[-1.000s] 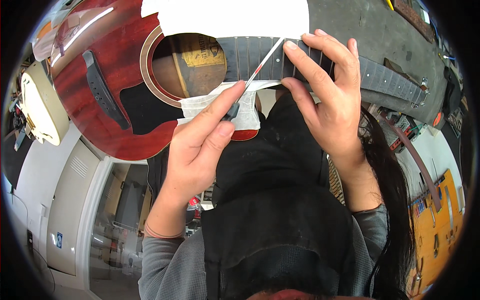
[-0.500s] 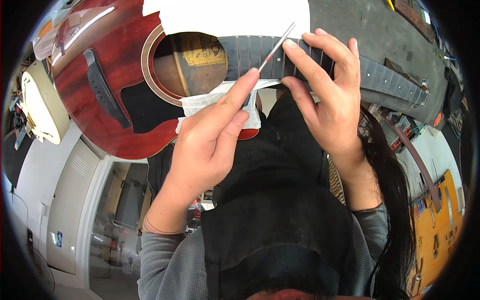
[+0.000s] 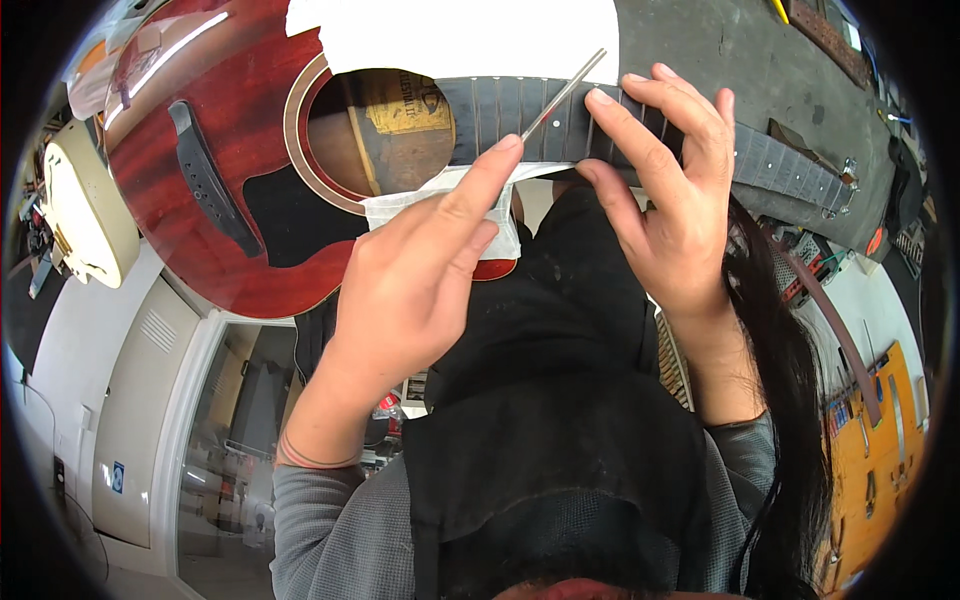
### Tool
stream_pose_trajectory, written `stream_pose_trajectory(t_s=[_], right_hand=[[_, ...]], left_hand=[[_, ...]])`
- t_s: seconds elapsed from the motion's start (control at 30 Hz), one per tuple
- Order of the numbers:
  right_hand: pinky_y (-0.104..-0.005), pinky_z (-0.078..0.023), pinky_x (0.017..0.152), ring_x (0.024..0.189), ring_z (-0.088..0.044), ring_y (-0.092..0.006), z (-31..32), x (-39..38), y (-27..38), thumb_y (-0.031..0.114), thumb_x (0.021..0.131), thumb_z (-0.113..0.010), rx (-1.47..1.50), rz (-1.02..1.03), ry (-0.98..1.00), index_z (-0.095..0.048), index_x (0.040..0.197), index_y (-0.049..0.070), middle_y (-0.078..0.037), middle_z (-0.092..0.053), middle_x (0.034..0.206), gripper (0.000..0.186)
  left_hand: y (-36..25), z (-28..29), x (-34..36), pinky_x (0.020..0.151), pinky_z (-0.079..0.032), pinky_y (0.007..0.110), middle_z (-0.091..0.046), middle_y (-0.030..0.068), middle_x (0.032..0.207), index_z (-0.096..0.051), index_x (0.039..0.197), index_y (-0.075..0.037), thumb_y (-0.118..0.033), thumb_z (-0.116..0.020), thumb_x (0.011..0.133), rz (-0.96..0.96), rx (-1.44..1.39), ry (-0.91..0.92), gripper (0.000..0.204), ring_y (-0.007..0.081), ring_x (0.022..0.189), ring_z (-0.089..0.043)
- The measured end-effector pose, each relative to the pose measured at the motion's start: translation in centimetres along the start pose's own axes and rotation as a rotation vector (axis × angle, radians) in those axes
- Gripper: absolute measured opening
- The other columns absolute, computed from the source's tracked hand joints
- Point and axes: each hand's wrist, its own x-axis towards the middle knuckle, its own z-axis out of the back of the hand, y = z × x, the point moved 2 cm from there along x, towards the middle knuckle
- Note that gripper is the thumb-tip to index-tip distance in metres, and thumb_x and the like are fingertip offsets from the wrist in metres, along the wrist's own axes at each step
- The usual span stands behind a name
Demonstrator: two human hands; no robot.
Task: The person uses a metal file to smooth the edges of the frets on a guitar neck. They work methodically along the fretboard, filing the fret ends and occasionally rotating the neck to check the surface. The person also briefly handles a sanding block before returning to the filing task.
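Note:
A slim metal file (image 3: pixel 568 92) slants across the dark fretboard (image 3: pixel 490 118) of a red acoustic guitar (image 3: pixel 215 95). My left hand (image 3: pixel 405 270) is closed round its handle end, the index finger stretched along the shaft; most of the handle is hidden. Farther up the neck, my right hand (image 3: pixel 672 185) has its fingers spread. Its index fingertip rests on the fretboard just right of the file, and the thumb is at the near edge. White masking paper (image 3: pixel 470 35) covers the far side of the guitar top, and whitish tape (image 3: pixel 395 210) lies along the near side.
The guitar lies on a grey bench (image 3: pixel 690 45), with its headstock end to the right. A cream guitar body (image 3: pixel 90 210) stands at the far left. At lower right, tools hang on an orange board (image 3: pixel 880 450). A curved brown strip (image 3: pixel 835 330) is beside it.
The file has slid a little to the right and away along the fretboard with my left hand. My right hand has shifted slightly right, its index fingertip now apart from the file.

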Motion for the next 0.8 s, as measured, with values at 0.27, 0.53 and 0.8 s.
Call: stream_pose_trajectory(t_s=[0.27, 0.53, 0.8], right_hand=[[-0.067, -0.027, 0.131, 0.141, -0.062, -0.0309, -0.3, -0.1, -0.2, 0.015, 0.082, -0.094, -0.017, -0.031, -0.044, -0.079, 0.141, 0.026, -0.002, -0.066, 0.145, 0.062], [-0.066, -0.028, 0.131, 0.14, -0.063, -0.0306, -0.4, -0.2, -0.7, 0.016, 0.082, -0.094, 0.027, -0.003, -0.068, -0.08, 0.139, 0.024, -0.003, -0.068, 0.143, 0.059], [-0.0656, -0.027, 0.132, 0.142, -0.062, -0.0305, -0.3, -0.1, -0.5, 0.015, 0.082, -0.094, 0.03, -0.031, -0.045, -0.079, 0.14, 0.024, -0.003, -0.068, 0.143, 0.061]], left_hand=[[0.1, -0.4, -1.4, 0.107, -0.056, 0.036, -0.076, 0.0204, 0.142, -0.061, 0.161, -0.002, 0.0, -0.06, 0.11, 0.259, -0.491, 0.057, 0.052, 0.0282, 0.124, -0.076], [0.1, -0.4, -1.1, 0.111, -0.055, 0.036, -0.076, 0.0207, 0.146, -0.062, 0.159, 0.001, 0.002, -0.06, 0.11, 0.041, -0.242, 0.031, 0.05, 0.0305, 0.131, -0.076], [0.5, -0.9, -1.5, 0.112, -0.055, 0.038, -0.074, 0.0218, 0.149, -0.063, 0.158, 0.001, 0.002, -0.063, 0.109, 0.056, -0.253, -0.034, 0.05, 0.033, 0.133, -0.075]])
